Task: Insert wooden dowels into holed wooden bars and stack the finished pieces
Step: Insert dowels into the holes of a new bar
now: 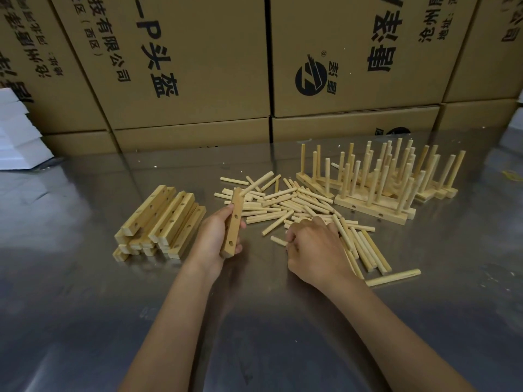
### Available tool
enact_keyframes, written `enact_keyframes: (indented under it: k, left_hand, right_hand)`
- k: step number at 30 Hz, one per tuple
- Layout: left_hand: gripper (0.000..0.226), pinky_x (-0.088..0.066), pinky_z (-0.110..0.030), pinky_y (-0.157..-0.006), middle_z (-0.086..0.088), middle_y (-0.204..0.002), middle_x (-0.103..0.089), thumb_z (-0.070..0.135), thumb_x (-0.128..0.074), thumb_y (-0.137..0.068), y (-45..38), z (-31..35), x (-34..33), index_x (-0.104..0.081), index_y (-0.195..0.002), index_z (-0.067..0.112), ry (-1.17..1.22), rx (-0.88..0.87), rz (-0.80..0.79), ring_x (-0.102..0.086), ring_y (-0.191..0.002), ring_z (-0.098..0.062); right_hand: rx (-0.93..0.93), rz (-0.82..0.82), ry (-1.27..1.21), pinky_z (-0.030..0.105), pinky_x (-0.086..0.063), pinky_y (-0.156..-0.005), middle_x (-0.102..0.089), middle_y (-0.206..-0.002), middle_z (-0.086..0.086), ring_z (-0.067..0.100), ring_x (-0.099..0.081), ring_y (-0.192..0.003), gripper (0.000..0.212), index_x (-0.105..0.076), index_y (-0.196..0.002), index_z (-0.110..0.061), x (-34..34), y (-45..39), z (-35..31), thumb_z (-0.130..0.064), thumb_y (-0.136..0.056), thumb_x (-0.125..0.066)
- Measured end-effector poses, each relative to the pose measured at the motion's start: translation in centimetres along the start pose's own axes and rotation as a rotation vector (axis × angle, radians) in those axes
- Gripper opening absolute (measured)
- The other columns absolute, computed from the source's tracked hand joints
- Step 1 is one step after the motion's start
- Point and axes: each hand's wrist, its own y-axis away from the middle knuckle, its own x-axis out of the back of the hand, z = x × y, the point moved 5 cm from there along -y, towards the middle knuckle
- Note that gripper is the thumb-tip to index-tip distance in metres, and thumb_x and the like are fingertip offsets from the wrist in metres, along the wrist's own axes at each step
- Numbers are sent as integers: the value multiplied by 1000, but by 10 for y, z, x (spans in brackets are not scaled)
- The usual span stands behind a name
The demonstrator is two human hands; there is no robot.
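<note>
My left hand grips a holed wooden bar, held nearly upright and tilted away, its holes facing right. My right hand rests on the near edge of the loose dowel pile and pinches one short dowel between thumb and fingers. A stack of several empty holed bars lies to the left of my left hand. Several finished bars with upright dowels stand grouped at the right rear of the pile.
All of this sits on a shiny metal table. Stacked cardboard boxes form a wall along the table's far edge. White foam blocks sit at the far left. A single dowel lies apart, right of my right wrist.
</note>
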Motion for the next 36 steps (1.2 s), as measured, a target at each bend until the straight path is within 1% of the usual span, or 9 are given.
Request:
enact_keyframes:
  k: [5,8,12,17,22,29,33,35,36]
  left_hand:
    - [30,-33,-22,-38,1,-69,-60,32,-48,-103,1,-4,-6,-67,-91,12,-48,18,-54,-37,-47,-11]
    - [29,-32,-21,-38,1,-62,-54,32,-52,-101,4,-6,-13,-66,-86,12,-28,36,-81,-37,-46,-12]
    - [24,-32,-21,-38,0,-66,-59,30,-52,-101,8,-7,-21,-69,-93,15,-45,19,-106,-39,-46,-11]
    - [27,-33,-20,-42,0,-70,-61,31,-50,-102,11,-6,-25,-74,-98,19,-155,-65,-85,-43,-47,-9]
    - [30,-32,-22,-42,2,-68,-57,32,-49,-103,13,-14,-29,-75,-102,17,-186,-45,-95,-42,-47,-8]
    - [26,-33,-22,-48,4,-67,-59,33,-49,-103,14,-12,-34,-72,-100,22,-172,-57,-91,-46,-51,-8]
    - [23,-36,-22,-45,4,-63,-61,31,-50,-102,11,-10,-32,-70,-94,23,-103,-38,-22,-48,-48,-9]
    - [24,-36,-19,-41,5,-59,-60,29,-48,-103,7,-8,-21,-68,-93,21,-35,-19,88,-45,-42,-8]
    - [25,-36,-19,-40,5,-59,-59,29,-47,-103,4,-7,-13,-68,-94,19,-1,-10,143,-44,-42,-8]
  right_hand:
    - [104,174,-145,32,-32,-84,-57,-100,-10,14,-50,-97,12,-57,-104,-25,16,1,-13,-22,-96,-49]
    - [163,161,-209,33,-36,-85,-59,-90,-15,11,-58,-86,10,-53,-104,-26,17,4,-20,-20,-96,-50]
    - [195,198,-231,31,-39,-85,-66,-98,-10,11,-59,-92,14,-60,-105,-23,19,5,-23,-17,-95,-52]
    - [220,228,-253,25,-35,-72,-65,-87,-4,16,-57,-83,15,-64,-91,-18,26,7,-24,-6,-92,-55]
    - [181,144,-197,36,-47,-70,-64,-84,-4,21,-58,-80,16,-64,-91,-19,25,5,-22,-10,-93,-51]
    - [123,172,-249,34,-49,-67,-69,-80,-6,18,-63,-74,17,-71,-93,-26,29,5,-19,-21,-95,-55]
    - [118,397,-254,33,-48,-78,-69,-96,-7,14,-60,-91,16,-68,-105,-21,38,5,-19,-30,-93,-62]
    - [91,567,-235,32,-44,-77,-64,-97,-8,13,-53,-91,13,-64,-103,-18,43,8,-17,-24,-94,-57]
    - [81,585,-221,33,-45,-78,-63,-98,-8,12,-51,-92,14,-63,-104,-18,42,9,-15,-18,-93,-55]
